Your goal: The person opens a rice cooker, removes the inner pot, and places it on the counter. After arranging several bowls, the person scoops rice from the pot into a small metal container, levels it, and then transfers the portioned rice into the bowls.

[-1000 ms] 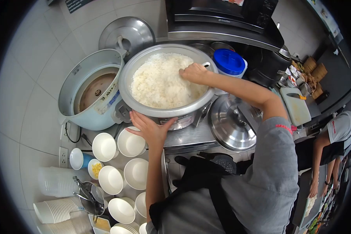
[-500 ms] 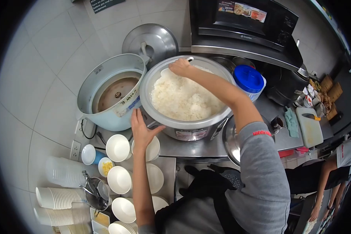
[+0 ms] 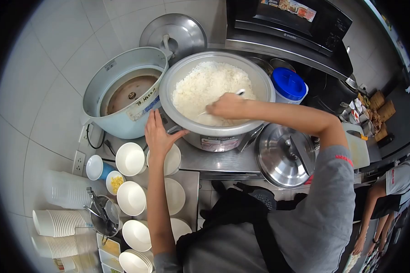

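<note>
In the head view, a large rice cooker holds a mass of white cooked rice. My right hand is closed around a white rice paddle, low over the near side of the rice. The handle's end pokes out above my fist; the blade is mostly hidden by my hand and the rice. At the cooker's left side is my left hand, fingers stretched and thumb apart, against or very near its outer wall. Beneath that hand stand white paper bowls.
An empty-looking pale blue pot sits left of the cooker. A steel lid lies at right, beside a blue-capped container. Stacked bowls and a cup of yellow bits stand lower left. Another person's arm shows at far right.
My right hand with the paddle has moved from the cooker's far left rim to the near side of the rice. The view has shifted slightly; my left hand stays at the cooker's side.
</note>
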A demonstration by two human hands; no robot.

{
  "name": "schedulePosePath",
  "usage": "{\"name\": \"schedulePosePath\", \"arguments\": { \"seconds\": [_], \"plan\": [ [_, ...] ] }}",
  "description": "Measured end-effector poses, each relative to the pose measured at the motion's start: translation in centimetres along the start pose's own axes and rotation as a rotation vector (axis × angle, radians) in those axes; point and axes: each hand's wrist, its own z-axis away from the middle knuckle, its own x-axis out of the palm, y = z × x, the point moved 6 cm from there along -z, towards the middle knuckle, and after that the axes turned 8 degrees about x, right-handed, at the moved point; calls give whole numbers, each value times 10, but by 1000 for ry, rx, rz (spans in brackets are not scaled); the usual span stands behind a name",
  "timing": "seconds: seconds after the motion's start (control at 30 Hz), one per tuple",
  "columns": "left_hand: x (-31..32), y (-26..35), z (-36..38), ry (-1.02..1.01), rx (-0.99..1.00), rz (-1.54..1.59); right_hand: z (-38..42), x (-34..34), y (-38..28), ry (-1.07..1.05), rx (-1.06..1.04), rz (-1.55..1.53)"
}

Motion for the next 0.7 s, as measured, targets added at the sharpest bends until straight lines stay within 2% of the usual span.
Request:
{"name": "schedulePosePath", "arguments": {
  "seconds": [0.03,0.1,0.17,0.23,0.27,0.37,0.43,0.47,0.57,0.67,0.7],
  "plan": [
    [0,0,-2,-14,-4,13,12,3,7,31,20,-30],
    [-3,4,0,-38,-10,-23,12,1,52,18,298,-57],
    [-5,15,5,-65,1,-118,13,2,123,286,563,56],
    [-6,42,15,-48,40,-81,12,10,162,298,708,228],
    [-4,52,18,-42,58,-63,11,22,167,256,716,242],
    [5,59,14,-38,-45,-106,8,40,162,165,713,266],
    [6,60,14,-58,-56,-144,16,32,137,153,698,252],
    [6,60,14,-66,-65,-164,22,29,128,79,696,137],
    [6,61,13,-72,-61,-182,22,41,82,-90,639,77],
    [7,60,14,-54,-52,-152,32,26,51,-56,406,50],
    [7,59,13,-51,-46,-144,30,18,59,-28,417,59]
  ]
}}
